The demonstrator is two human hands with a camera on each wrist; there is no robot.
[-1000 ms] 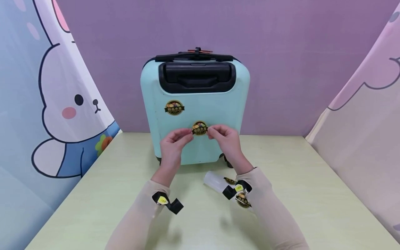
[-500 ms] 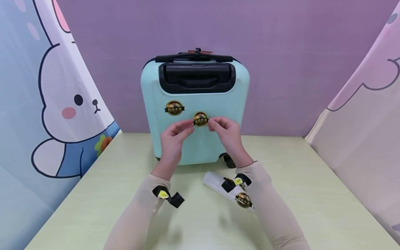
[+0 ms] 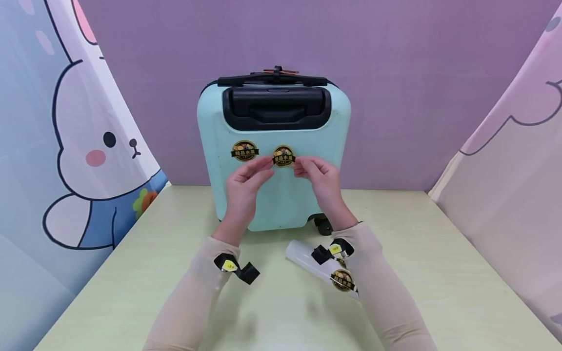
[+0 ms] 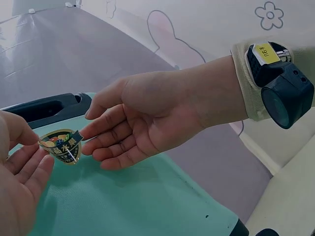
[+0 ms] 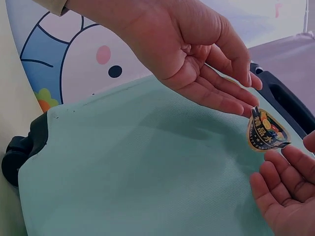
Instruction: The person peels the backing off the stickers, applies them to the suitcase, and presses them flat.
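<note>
A round black-and-gold fruit sticker (image 3: 284,156) with a banner across it is stretched between both hands, right in front of the mint-green suitcase (image 3: 281,204). My left hand (image 3: 243,195) holds the banner's left end at its fingertips, and my right hand (image 3: 322,183) has the other end. In the left wrist view the sticker (image 4: 63,146) bows slightly, with the suitcase shell close behind. The right wrist view shows the sticker (image 5: 267,130) near the black handle recess. A matching sticker (image 3: 245,151) lies flat on the suitcase, up and left of the held one.
On the pale table (image 3: 272,312), a curled clear sheet (image 3: 307,258) bears more stickers (image 3: 342,280), partly under the right forearm. The suitcase stands upright with a black wheel (image 3: 324,225) at its lower right. A purple backdrop (image 3: 395,97) rises behind it.
Both hands have raised the sticker up the suitcase front, from lower middle to about level with the attached sticker. The suitcase stays put.
</note>
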